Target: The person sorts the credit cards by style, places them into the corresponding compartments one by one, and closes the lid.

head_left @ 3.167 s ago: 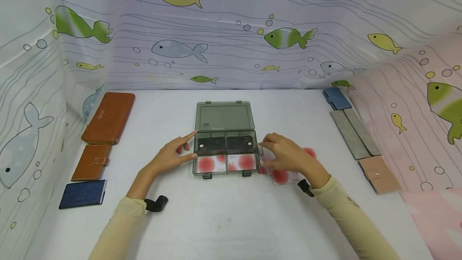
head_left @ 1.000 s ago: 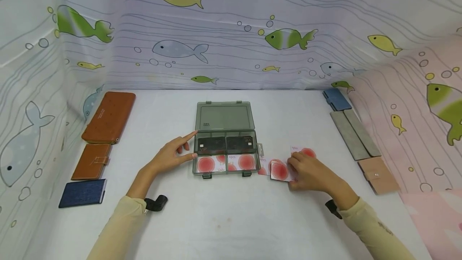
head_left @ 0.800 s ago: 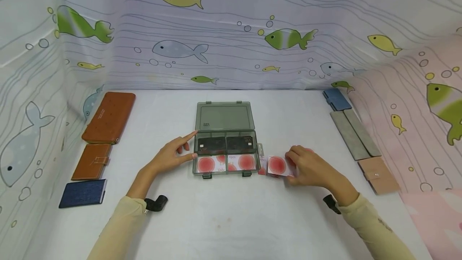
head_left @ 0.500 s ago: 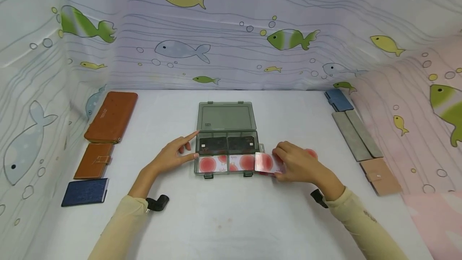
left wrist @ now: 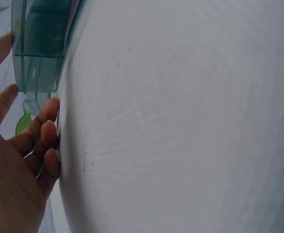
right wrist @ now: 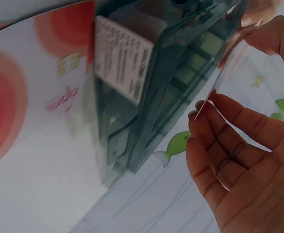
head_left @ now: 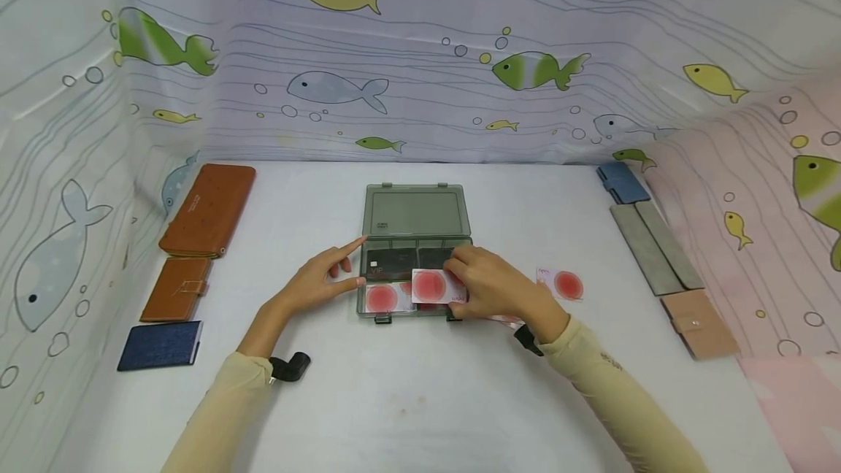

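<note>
A green translucent box (head_left: 390, 314) stands on the table with its lid (head_left: 417, 212) folded back. Black cards (head_left: 392, 263) lie in its rear compartments, and a white card with red circles (head_left: 389, 298) shows at the front left. My right hand (head_left: 489, 283) pinches another red-circled card (head_left: 430, 286) by its right end, over the front right compartment. In the right wrist view this card (right wrist: 222, 73) is seen edge-on, tilted between thumb and fingers. My left hand (head_left: 318, 279) touches the box's left side with straight index finger and thumb, its other fingers loosely curled.
One red-circled card (head_left: 561, 285) lies to the right of the box; more card edges show under my right wrist. On the left lie brown wallets (head_left: 207, 210) and a dark blue notebook (head_left: 160, 345). A blue, a grey and a tan (head_left: 699, 322) wallet line the right side.
My right hand has taken a card from those lying right of the box and carried it left over the front right compartment. My left hand stays at the box's left side.
</note>
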The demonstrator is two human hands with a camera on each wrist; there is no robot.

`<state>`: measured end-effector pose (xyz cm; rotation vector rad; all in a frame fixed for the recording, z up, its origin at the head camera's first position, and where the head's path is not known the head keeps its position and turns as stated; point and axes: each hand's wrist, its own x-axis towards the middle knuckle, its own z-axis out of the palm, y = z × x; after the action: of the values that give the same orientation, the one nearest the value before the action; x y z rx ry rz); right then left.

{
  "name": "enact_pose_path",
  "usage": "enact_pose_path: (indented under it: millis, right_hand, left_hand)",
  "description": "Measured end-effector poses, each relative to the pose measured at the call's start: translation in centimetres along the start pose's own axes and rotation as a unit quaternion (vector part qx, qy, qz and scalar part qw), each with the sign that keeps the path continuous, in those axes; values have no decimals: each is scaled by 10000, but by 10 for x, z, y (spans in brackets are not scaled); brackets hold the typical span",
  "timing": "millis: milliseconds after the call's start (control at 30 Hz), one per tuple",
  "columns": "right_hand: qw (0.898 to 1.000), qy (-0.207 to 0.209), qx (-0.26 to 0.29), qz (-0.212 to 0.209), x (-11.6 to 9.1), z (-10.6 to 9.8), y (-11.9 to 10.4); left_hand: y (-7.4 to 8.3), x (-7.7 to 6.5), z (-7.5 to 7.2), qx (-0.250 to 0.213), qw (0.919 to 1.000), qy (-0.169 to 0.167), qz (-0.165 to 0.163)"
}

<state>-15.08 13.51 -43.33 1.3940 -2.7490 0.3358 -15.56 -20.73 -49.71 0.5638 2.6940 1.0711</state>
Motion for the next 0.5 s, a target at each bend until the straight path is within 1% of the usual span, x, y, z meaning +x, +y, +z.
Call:
enact_pose_path:
  millis: [233, 500]
  right_hand:
    - [9994, -264, -40, -213, 23, 12, -13]
    - [9993, -221, -47, -295, 36, 19, -22]
  left_hand:
    - [1, -1, -1, -35, 10000, 44, 11]
    - [3, -1, -2, 4, 10000, -9, -24]
